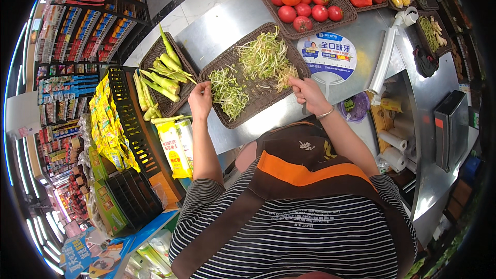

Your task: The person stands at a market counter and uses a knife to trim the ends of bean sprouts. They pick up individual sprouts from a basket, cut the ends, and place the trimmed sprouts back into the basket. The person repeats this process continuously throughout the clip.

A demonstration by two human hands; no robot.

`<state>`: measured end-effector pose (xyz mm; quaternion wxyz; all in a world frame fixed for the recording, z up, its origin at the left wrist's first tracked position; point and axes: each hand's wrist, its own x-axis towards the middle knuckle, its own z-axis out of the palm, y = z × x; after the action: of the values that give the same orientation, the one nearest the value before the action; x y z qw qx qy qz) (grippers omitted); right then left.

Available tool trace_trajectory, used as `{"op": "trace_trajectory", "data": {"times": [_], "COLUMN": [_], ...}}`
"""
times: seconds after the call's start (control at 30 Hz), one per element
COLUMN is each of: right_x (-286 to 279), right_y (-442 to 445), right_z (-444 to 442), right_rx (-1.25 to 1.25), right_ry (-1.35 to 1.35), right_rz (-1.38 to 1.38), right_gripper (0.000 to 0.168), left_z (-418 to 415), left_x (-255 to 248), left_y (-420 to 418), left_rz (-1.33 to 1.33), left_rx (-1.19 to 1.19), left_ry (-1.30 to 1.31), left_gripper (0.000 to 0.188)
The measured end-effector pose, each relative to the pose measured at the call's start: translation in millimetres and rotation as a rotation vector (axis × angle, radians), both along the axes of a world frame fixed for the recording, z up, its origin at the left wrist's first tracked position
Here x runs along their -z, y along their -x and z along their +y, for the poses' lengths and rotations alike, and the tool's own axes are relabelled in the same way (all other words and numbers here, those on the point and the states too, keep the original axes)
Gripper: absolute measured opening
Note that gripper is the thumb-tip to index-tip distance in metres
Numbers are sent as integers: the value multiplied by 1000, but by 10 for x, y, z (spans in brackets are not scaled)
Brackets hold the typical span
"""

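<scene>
A shallow brown woven basket (259, 100) lies at a slant on the metal counter before me. In its left part is a pile of green-leafed sprouts (229, 95); a larger heap of pale sprouts (263, 54) fills the far right. My left hand (200, 100) is at the left rim with fingertips drawn together; whether they pinch anything is hidden. At the right end, my right hand (310, 95) has its thumb and fingers closed on a clump of brownish root ends (286, 77). Something narrow and dark juts below that palm, too hidden to name.
Left stands a basket of green stalk vegetables (166, 71), with yellow packets (175, 151) nearer me. A tomato basket (298, 0) adjoins behind. Right lie a printed hand fan (329, 56) and a white jointed arm (383, 60); a purple basin (354, 106) sits lower.
</scene>
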<state>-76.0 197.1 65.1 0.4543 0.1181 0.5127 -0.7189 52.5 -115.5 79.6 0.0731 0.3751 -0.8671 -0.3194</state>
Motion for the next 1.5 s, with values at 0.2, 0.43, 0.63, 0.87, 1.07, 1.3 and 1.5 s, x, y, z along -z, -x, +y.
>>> {"op": "trace_trajectory", "data": {"times": [0.2, 0.43, 0.63, 0.87, 1.07, 1.3, 1.5], "right_x": [-3, 9, -8, -16, -52, -35, -129], "right_y": [58, 53, -12, -26, -41, -36, -67], "right_z": [17, 76, 138, 106, 78, 76, 55], "right_rx": [-15, 70, 104, 54, 49, 8, 45], "right_ry": [13, 70, 107, 102, 103, 128, 311], "right_rz": [-63, -110, -169, -147, -145, -102, -23], "right_gripper": [23, 21, 22, 25, 29, 29, 37], "left_z": [167, 852, 1060, 851, 795, 676, 802], "left_x": [5, 174, 198, 256, 31, 3, -122], "left_y": [433, 984, 1126, 1068, 999, 960, 956], "left_rz": [210, 191, -14, 155, 122, 436, 357], "left_rx": [105, 434, 413, 348, 138, 23, -74], "left_ry": [-152, 199, 325, 268, -216, -898, -1718], "left_gripper": [19, 19, 13, 15, 17, 11, 12]}}
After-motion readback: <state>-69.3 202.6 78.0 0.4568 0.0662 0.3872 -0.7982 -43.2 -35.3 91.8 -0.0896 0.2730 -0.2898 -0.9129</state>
